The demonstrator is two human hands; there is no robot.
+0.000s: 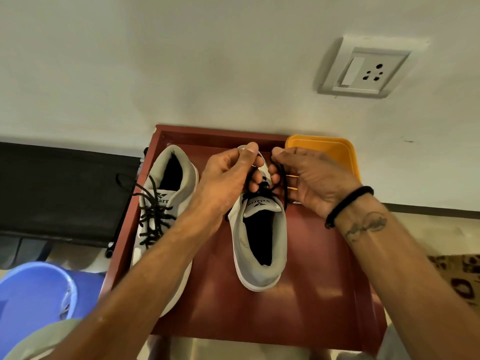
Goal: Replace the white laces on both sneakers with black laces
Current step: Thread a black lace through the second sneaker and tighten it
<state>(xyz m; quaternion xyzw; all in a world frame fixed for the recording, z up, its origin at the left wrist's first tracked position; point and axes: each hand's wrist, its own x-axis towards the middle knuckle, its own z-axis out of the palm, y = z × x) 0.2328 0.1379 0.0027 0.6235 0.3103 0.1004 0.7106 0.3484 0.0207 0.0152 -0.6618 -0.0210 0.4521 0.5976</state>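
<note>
A black lace [279,180] is gripped by both the left hand [228,172] and right hand [309,178] above a grey sneaker [259,242] on the red tabletop [311,281]. "Velarro" is printed on its tongue; a second, black-laced sneaker [161,203] lies alongside.

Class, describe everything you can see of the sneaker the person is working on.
The right-hand sneaker is grey, fabric-looking, with a white sole rim, dark lining and a printed tongue label. It lies flat on the red-brown table, heel toward the camera, toe hidden behind the hands. The left hand and right hand each pinch its black lace above the tongue.
</note>
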